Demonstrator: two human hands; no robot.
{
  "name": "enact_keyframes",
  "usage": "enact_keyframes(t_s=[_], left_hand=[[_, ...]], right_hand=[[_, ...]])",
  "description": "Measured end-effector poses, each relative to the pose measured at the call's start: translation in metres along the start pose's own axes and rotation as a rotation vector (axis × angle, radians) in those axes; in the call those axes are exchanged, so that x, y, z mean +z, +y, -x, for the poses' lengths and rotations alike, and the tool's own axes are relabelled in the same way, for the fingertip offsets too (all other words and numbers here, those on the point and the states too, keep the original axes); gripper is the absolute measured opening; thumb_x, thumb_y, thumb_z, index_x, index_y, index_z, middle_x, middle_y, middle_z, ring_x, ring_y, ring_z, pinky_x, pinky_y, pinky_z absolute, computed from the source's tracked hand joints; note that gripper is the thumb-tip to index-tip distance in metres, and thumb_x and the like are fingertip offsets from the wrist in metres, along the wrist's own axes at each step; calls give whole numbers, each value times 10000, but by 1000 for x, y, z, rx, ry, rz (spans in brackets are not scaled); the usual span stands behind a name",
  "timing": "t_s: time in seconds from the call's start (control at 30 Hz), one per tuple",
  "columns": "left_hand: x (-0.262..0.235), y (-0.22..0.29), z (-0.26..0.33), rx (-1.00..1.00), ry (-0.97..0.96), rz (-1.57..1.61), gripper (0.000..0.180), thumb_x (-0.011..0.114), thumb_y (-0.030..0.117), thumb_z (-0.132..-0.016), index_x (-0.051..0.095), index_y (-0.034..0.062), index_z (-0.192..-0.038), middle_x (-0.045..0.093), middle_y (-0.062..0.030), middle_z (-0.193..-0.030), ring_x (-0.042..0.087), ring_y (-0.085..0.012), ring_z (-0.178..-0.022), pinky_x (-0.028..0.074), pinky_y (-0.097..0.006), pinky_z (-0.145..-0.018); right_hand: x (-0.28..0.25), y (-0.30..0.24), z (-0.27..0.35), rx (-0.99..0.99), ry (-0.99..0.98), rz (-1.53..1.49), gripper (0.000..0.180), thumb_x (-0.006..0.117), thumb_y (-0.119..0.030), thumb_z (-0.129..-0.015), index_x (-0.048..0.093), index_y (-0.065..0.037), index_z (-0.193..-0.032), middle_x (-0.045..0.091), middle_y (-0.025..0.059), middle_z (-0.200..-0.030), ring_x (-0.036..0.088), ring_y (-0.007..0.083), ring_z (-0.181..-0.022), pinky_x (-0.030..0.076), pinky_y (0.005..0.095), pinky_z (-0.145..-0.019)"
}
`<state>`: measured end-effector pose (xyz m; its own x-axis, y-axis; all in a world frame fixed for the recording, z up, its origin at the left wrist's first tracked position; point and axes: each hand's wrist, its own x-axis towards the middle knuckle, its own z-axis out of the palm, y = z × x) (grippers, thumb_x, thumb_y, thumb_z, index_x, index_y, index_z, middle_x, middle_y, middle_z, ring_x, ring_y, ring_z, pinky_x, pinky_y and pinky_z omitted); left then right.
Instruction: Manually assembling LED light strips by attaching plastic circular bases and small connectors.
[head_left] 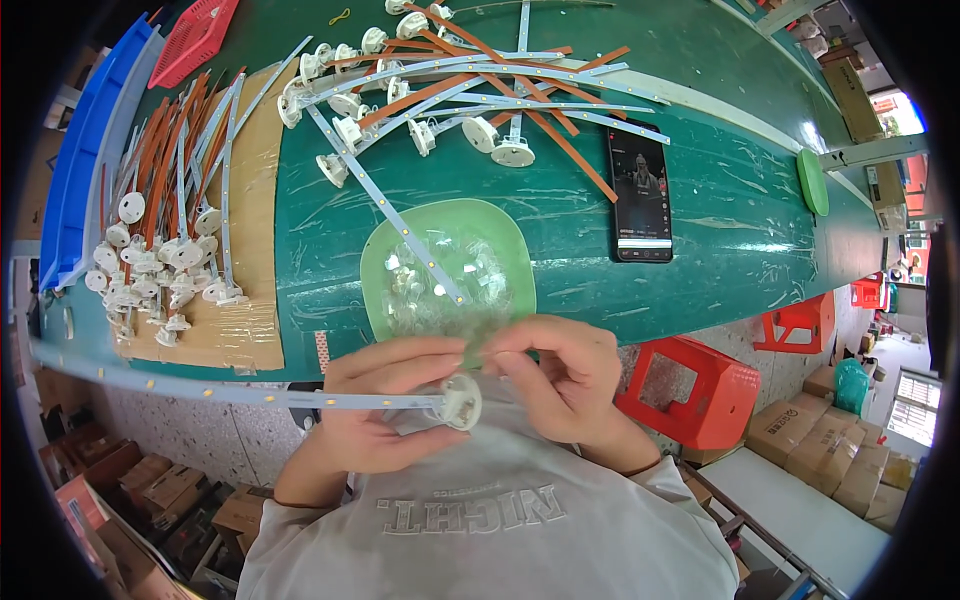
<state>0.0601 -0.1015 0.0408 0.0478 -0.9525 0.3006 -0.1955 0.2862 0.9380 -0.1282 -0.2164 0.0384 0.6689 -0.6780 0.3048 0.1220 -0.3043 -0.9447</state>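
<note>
My left hand (pixel 368 440) is closed on an LED strip light with a round white base (pixel 462 402); its long pale strip (pixel 270 398) stretches out to the left. My right hand (pixel 565 380) is beside the base, thumb and forefinger pinched together. Whatever is between those fingertips is too small or blurred to make out. Just beyond both hands is a light green plastic tray (pixel 520 235) holding small clear parts (pixel 470 270). Another LED strip (pixel 383 203) lies across the tray, its end above the clear parts.
More strip lights (pixel 460 90) lie crossed at the back. A bundle of them (pixel 165 250) rests on cardboard (pixel 262 200) at left. A phone (pixel 642 200) lies on the green table (pixel 740 220). Blue bin (pixel 90 150), red basket (pixel 195 40) and red stools (pixel 690 395) surround it.
</note>
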Motion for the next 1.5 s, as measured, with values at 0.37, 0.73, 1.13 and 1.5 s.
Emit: enact_keyframes(t_s=[0.37, 0.73, 1.13, 1.5], left_hand=[[13, -20, 6, 235, 369, 424, 659, 910, 14, -641, 582, -11, -1211, 628, -209, -1230, 638, -331, -1124, 525, -444, -943], [16, -24, 8, 236, 362, 489, 677, 918, 7, -638, 584, 6, -1227, 626, -189, -1254, 638, -335, -1138, 517, -453, -963], [15, -19, 16, 131, 295, 477, 682, 896, -25, -657, 546, 36, -1240, 591, -183, -1315, 605, -350, -1203, 491, -462, -1010], [9, -14, 14, 112, 232, 442, 606, 917, 44, -653, 589, 66, -1162, 628, -160, -1239, 636, -334, -1130, 529, -423, -922]], right_hand=[[23, -13, -19, -385, -27, 153, 200, 636, 135, -795, 610, 24, -959, 701, 155, -807, 692, 245, -681, 546, 290, -602], [27, -13, -17, -347, 21, 127, 194, 703, 126, -716, 652, 61, -891, 687, 153, -797, 652, 265, -634, 547, 314, -571], [29, -6, -14, -419, 30, 138, 250, 686, 151, -727, 648, 48, -952, 701, 150, -843, 687, 275, -694, 563, 323, -620], [31, -11, -8, -506, 36, 276, 283, 735, 98, -679, 684, 40, -952, 699, 137, -874, 683, 285, -710, 574, 345, -638]])
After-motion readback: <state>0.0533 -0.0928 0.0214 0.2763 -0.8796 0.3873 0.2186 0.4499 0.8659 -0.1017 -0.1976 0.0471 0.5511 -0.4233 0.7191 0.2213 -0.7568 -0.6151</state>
